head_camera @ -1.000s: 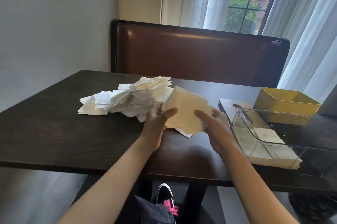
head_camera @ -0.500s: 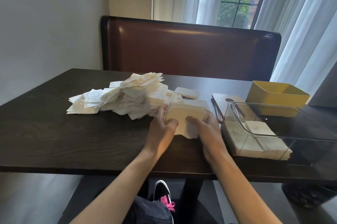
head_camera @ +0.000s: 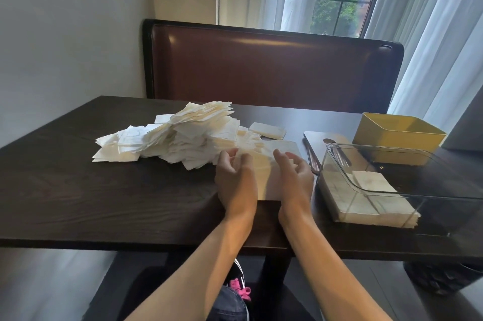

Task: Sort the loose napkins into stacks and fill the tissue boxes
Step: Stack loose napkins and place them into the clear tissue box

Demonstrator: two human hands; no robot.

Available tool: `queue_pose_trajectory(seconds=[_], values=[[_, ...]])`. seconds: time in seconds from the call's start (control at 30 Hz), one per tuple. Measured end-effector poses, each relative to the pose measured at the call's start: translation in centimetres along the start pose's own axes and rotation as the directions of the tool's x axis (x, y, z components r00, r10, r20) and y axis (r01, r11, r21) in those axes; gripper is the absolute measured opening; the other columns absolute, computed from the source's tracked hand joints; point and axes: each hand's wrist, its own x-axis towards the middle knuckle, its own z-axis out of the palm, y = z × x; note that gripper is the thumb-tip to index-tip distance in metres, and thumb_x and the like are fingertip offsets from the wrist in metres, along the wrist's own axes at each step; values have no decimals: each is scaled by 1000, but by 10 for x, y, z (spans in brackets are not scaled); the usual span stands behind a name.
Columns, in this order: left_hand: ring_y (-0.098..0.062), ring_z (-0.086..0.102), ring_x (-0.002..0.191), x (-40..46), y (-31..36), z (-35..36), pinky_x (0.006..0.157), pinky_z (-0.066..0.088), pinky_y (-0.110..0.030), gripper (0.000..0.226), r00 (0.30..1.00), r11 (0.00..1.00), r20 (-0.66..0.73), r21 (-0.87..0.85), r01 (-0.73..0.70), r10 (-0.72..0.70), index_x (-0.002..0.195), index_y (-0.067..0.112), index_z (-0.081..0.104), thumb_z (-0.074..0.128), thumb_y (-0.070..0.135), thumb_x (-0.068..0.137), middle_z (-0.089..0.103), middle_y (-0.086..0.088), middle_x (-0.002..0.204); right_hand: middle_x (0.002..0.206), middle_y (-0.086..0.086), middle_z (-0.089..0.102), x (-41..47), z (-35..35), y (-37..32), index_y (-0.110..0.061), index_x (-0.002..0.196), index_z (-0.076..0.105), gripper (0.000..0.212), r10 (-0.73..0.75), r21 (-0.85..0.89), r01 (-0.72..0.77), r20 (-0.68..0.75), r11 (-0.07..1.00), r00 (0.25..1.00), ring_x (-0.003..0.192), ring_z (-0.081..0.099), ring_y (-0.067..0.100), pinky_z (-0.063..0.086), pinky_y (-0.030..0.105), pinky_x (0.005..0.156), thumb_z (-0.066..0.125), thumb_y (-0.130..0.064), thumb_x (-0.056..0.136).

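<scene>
1. We reach both bare forearms forward from the bottom edge, angled slightly inward toward each other.
2. Our left hand (head_camera: 236,180) lies low with its back to the camera, fingers loosely curled and spread, thumb out to the left.
3. Our right hand (head_camera: 295,177) sits just beside it, a narrow gap between the two, fingers likewise relaxed and half bent, thumb pointing inward.
4. Neither hand grips anything; both wrists are nearly straight.
</scene>
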Motion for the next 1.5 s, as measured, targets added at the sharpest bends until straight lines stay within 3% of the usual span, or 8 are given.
queue_pose_trajectory(seconds=[0.13,0.27,0.67,0.97,1.13,1.27,1.43,1.5], values=[[-13,62,86,-1,0,0,72,48,-31,43,999,999,22,27,-27,26,105,21,64,61,53,76,68,4,99,99,7,69,5,1,5,-14,101,66,23,2,-21,-2,-11,1000,1000,91,66,19,54,36,81,73,-29,85],[-14,57,70,0,-2,-4,67,46,-33,18,1000,999,-21,48,-20,21,97,24,65,57,31,82,63,7,79,94,5,70,7,3,6,-19,92,66,4,16,-61,-18,-32,998,999,85,67,19,55,34,73,65,-18,88],[-8,51,60,-3,1,-3,65,41,-30,9,1000,1000,-17,2,3,-3,92,24,64,56,23,89,57,10,66,95,2,71,8,6,7,-19,97,70,11,-3,-70,0,-48,998,999,88,68,17,57,36,79,70,-20,85],[1,59,72,-5,2,-6,65,45,-16,16,999,1000,32,-20,-23,23,102,21,67,53,16,97,66,6,86,95,5,70,8,7,8,-20,90,64,17,-8,-113,8,-5,994,1000,90,68,22,56,41,81,73,-33,82],[-18,67,99,-1,1,-10,84,55,-33,25,999,996,35,-89,17,-14,98,21,69,46,12,91,71,-4,102,93,0,68,8,3,5,-17,95,66,6,-26,-91,22,-38,996,999,90,65,18,50,30,71,63,-19,90],[11,62,75,-4,4,-6,66,45,-8,16,998,996,41,-75,-41,44,103,14,68,53,14,98,71,3,91,72,-12,72,0,3,1,-19,78,74,15,-40,-75,43,33,996,999,83,69,14,55,37,81,64,-19,90],[-17,66,104,0,3,-13,95,54,-42,31,998,998,58,-55,23,-20,111,24,66,46,18,88,72,4,106,90,-6,73,3,-5,-1,-20,86,76,21,-3,-76,3,5,997,1000,96,66,16,54,37,90,57,-14,92],[-11,65,101,-2,4,-10,89,52,-30,26,998,998,66,-67,7,-2,108,23,67,47,25,92,71,3,106,74,-17,71,3,-4,-2,-21,82,74,20,-8,-74,10,28,997,1000,87,64,9,52,31,82,57,-19,93]])
